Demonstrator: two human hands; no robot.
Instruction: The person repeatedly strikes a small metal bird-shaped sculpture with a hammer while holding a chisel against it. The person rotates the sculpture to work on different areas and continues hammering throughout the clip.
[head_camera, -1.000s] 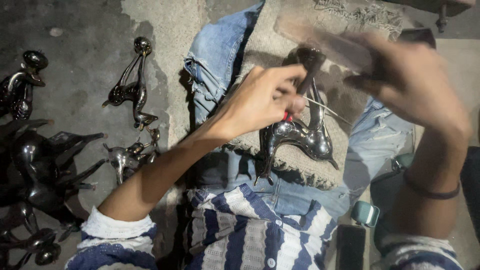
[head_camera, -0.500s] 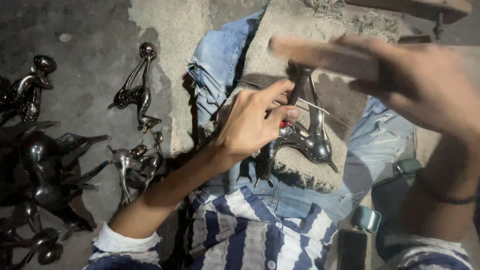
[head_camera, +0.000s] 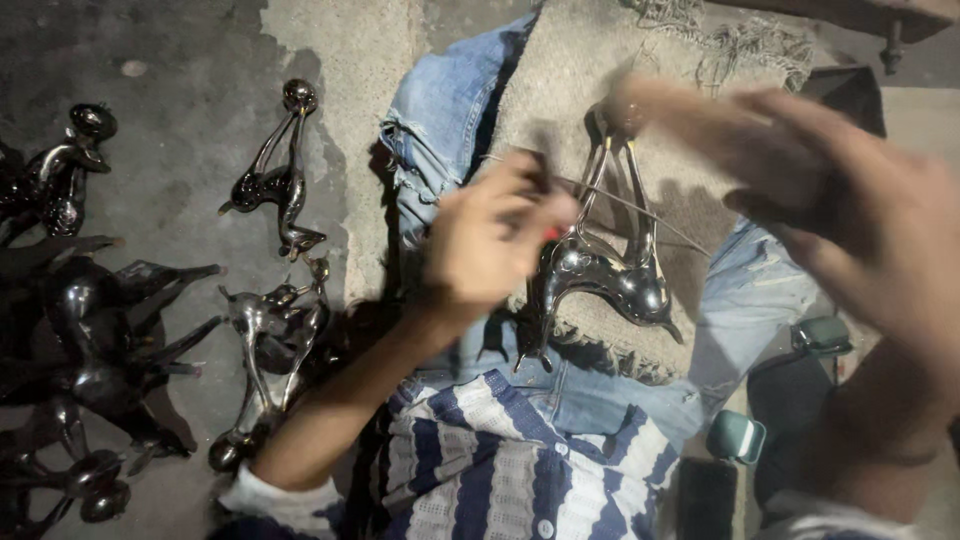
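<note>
A shiny black animal figurine (head_camera: 600, 275) lies on a piece of burlap cloth (head_camera: 640, 90) spread over my lap. My left hand (head_camera: 495, 240) is closed on a thin tool with a red part, its tip against the figurine's body. My right hand (head_camera: 850, 200) is raised above the cloth at the right, blurred with motion; whether it holds anything I cannot tell. A thin wire or rod runs across the figurine's long legs.
Several more glossy black figurines lie on the concrete floor to the left, among them one (head_camera: 280, 170) near the cloth and one (head_camera: 265, 340) by my left forearm. My blue jeans (head_camera: 440, 110) and striped shirt (head_camera: 500, 460) fill the bottom centre. A small green object (head_camera: 735, 435) sits at lower right.
My left hand slid down and left along the figurine. My right hand swung across, and the flat pale piece it held earlier is no longer distinguishable in the blur.
</note>
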